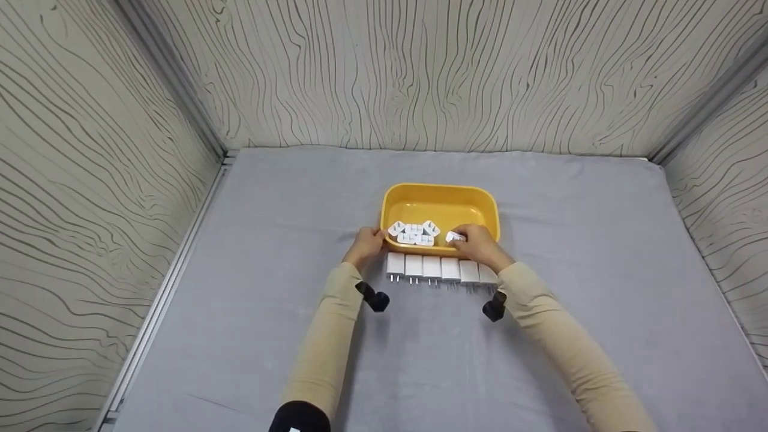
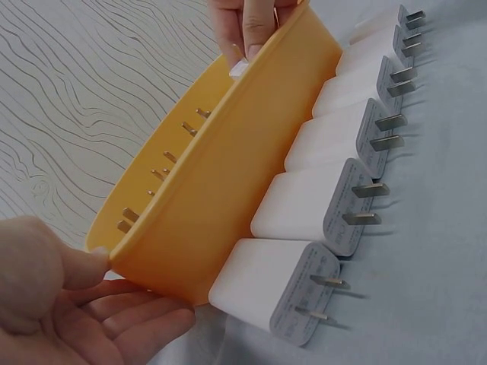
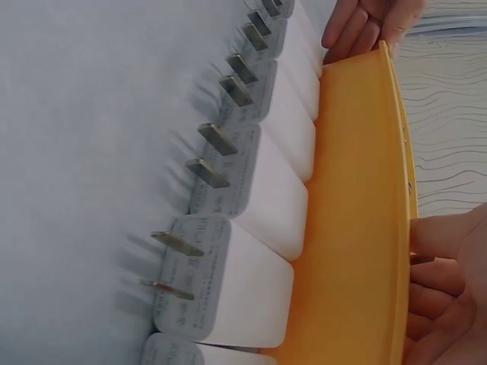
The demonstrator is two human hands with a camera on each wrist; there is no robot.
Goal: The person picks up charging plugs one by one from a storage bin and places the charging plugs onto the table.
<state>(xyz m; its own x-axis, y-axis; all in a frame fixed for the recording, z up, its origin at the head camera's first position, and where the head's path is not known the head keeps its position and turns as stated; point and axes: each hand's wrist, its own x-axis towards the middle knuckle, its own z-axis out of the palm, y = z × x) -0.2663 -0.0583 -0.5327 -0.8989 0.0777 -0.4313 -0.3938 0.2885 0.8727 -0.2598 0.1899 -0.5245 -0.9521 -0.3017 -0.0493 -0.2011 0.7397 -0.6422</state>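
Observation:
A yellow plastic bin stands on the table, with several white plug chargers inside at its left, prongs up. My left hand holds the bin's left front corner; in the left wrist view its thumb is at the rim and the fingers lie low along the outer wall. Inside the bin at the front right, my right hand pinches another white charger. Its prongs point up beside the fingers in the left wrist view, and the bin's wall hides it in the right wrist view.
Along the bin's front wall runs a row of several white chargers lying on their sides, prongs toward me. The right forearm overlaps the row's right end. Grey cloth covers the table, and patterned panels enclose its back and sides.

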